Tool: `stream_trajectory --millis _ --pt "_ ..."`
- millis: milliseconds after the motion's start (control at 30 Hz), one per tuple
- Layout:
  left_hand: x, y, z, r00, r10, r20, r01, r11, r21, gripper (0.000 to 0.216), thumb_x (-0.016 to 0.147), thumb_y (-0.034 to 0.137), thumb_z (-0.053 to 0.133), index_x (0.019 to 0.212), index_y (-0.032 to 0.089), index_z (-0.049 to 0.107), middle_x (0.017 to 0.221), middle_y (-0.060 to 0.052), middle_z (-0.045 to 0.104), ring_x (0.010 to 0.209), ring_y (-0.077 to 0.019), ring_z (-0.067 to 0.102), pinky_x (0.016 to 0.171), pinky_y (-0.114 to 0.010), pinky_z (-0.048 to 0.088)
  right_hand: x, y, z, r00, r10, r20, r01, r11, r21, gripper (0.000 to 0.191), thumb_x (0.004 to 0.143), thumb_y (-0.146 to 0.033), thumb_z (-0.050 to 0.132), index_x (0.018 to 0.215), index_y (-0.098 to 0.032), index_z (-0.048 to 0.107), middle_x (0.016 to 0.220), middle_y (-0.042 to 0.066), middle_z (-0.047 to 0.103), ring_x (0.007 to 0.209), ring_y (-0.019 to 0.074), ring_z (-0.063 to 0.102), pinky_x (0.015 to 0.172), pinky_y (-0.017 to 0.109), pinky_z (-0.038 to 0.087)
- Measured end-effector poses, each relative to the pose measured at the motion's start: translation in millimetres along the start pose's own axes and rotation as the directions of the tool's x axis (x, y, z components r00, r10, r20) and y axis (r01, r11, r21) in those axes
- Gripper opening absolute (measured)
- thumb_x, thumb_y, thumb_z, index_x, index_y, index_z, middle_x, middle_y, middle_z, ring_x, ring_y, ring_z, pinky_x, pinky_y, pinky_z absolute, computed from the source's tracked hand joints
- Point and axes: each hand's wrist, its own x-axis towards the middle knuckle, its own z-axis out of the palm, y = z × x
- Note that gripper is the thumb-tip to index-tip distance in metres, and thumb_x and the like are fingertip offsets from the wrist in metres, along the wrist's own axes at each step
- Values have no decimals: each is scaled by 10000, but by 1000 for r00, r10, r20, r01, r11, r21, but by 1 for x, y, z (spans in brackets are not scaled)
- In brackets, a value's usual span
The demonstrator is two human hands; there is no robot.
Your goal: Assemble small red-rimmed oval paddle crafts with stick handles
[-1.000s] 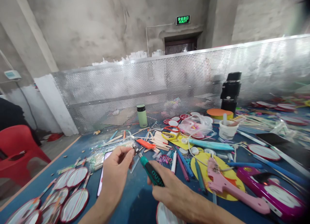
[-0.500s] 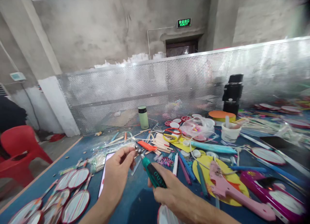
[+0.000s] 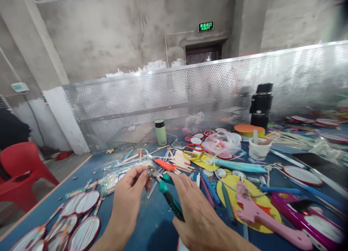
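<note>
My left hand (image 3: 129, 195) is raised over the blue table (image 3: 152, 222), its thumb and fingers pinched on something small that I cannot make out. The metal jaws of a pair of green-handled pliers (image 3: 170, 200) meet that pinch. My right hand (image 3: 197, 214) grips the pliers, with the handles spread apart and the forefinger stretched along the upper one. A phone (image 3: 119, 178) lies on the table under my left hand, mostly hidden.
Round red-rimmed fans (image 3: 84, 204) lie at the near left. A pink glue gun (image 3: 255, 214) rests on a yellow disc at the right. Wooden sticks, pens, a red knife (image 3: 164, 164), a green bottle (image 3: 160, 132) and a white cup (image 3: 258, 147) crowd the middle. A perforated metal screen (image 3: 190, 95) bounds the back; a red chair (image 3: 21, 169) stands left.
My right hand has loosened on the pliers, so the handles have spread and the forefinger now reaches forward. The jaws have moved closer to my left fingertips.
</note>
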Motion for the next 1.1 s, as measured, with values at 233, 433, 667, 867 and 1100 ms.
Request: stream_trajectory --millis 233,433,667,867,1100 --pt "-3 -6 1 997 -74 16 75 966 -245 272 784 383 674 899 137 666 617 10 564 591 -94 483 585 -201 390 3 -5 -5 999 38 9 -38 999 10 901 577 -112 484 1451 -143 264 1400 149 402 1273 323 364 1097 535 262" --pt "-3 -7 3 992 -91 91 121 908 -401 197 798 337 675 850 151 638 641 24 555 598 -74 466 587 -180 376 3 -7 -9 996 46 77 -49 998 36 904 580 -101 463 1459 -139 254 1445 155 358 1336 316 304 1108 540 253" --pt "-5 -8 2 993 -94 65 111 934 -341 221 821 370 645 808 152 611 607 21 548 586 -89 467 581 -201 372 2 -9 -11 995 33 98 -37 998 41 934 568 -91 457 1473 -127 229 1454 156 348 1352 311 289 1124 530 241" --pt "-6 -8 3 998 -62 25 67 965 -252 264 813 401 642 748 148 602 584 11 550 567 -102 474 574 -221 376 1 -9 -8 998 -9 60 7 999 37 915 585 -93 450 1474 -134 238 1429 158 385 1314 317 342 1098 533 292" --pt "-6 2 1 999 -26 45 32 991 -133 274 838 409 607 741 153 599 575 12 545 570 -104 473 567 -214 374 2 -11 -17 992 3 128 -29 979 203 808 626 -96 439 1426 -142 338 1325 135 494 1240 269 435 1069 437 347"
